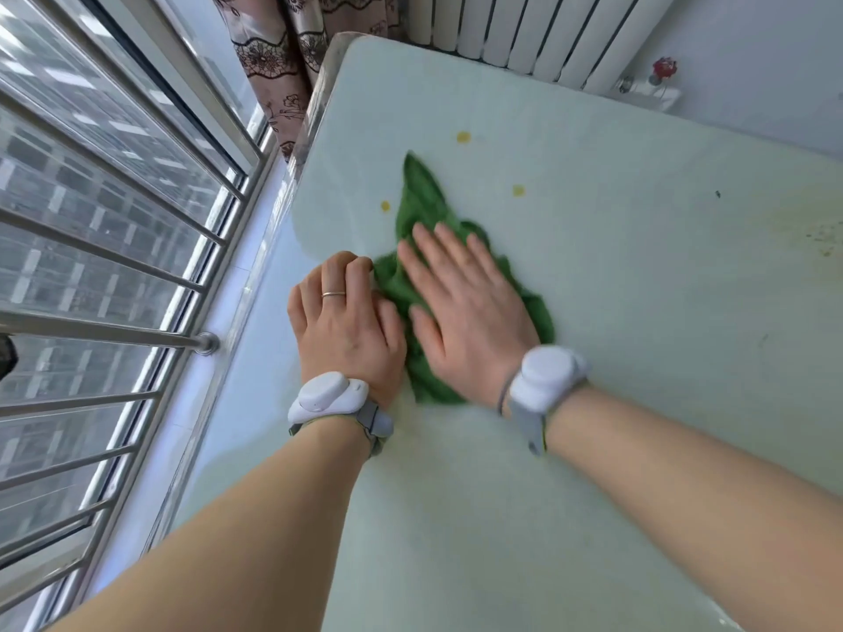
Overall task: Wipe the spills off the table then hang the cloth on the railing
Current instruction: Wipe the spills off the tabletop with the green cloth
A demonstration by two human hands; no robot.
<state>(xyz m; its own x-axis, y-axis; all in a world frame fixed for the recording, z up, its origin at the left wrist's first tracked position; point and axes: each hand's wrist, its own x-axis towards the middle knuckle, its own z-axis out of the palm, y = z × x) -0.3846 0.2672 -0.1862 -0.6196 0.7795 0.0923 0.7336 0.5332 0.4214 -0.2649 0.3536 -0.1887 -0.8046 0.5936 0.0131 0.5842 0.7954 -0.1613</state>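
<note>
railing (114,266) off to the left, left hand (346,321) bunching the green cloth's (424,207) near-left edge, right hand (460,298) pressed flat on it, long axis pointing far toward yellow spills (464,137) on the table (638,312)

Barred window (114,230), patterned curtain (273,61), white radiator (524,29)

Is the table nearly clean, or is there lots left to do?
Nothing looks finished yet. The right hand presses the green cloth flat on the table; the left hand grips its edge. Yellow spots remain around the cloth, plus a smear at the right. The railing holds no cloth.
</note>
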